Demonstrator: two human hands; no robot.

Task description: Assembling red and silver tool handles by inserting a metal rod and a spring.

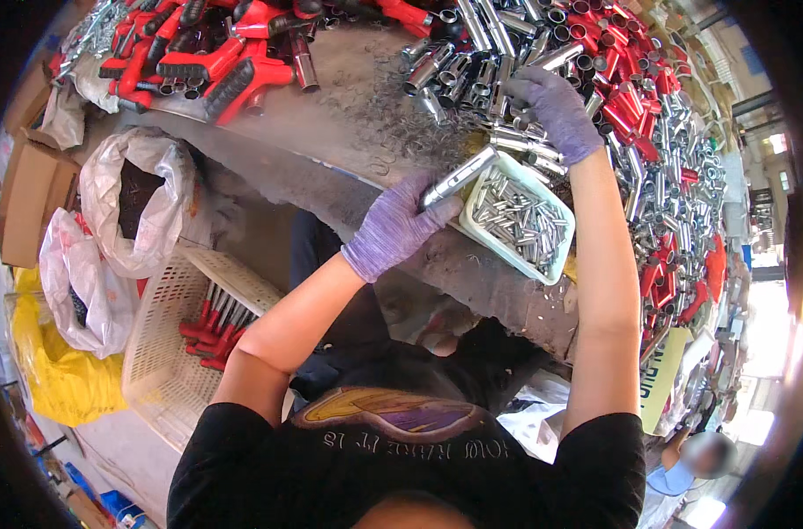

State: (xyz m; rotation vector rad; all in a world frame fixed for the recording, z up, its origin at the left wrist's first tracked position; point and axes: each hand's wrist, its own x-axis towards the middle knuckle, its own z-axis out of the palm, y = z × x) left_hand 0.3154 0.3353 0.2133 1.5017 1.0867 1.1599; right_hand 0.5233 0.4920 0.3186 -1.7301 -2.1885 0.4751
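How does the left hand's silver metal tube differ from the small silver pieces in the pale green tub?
The silver metal tube is longer and thicker than the small silver pieces. The purple-gloved left hand grips the tube; the pieces lie jumbled in the pale green tub. Both shine.

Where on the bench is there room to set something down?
The barest patch of workbench lies between the red handles at upper left and the small metal scraps. Right of the scraps and the tray it is crowded, heaped with chrome tubes and red parts.
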